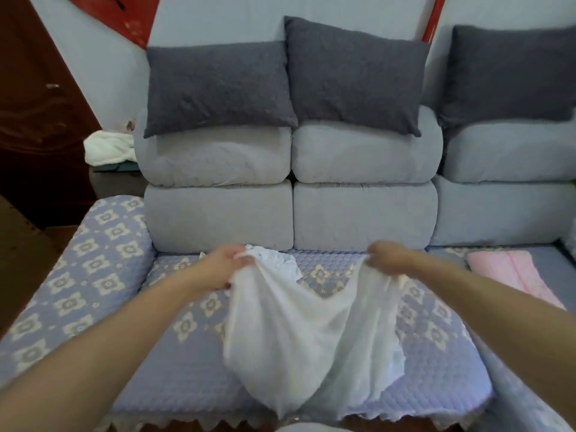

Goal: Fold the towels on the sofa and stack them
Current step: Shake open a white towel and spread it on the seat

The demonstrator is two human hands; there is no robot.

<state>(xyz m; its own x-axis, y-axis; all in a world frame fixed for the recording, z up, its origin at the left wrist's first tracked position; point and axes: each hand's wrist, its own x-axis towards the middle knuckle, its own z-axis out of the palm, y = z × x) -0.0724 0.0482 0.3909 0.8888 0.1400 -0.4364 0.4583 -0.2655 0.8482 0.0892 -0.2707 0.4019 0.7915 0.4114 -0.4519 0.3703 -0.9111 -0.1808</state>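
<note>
The white towel is being held up at frame centre, above the sofa. Its top edge is being pinched at both ends by the left hand and the right hand, so that the cloth hangs open for folding. A pink towel is lying at right.
</note>
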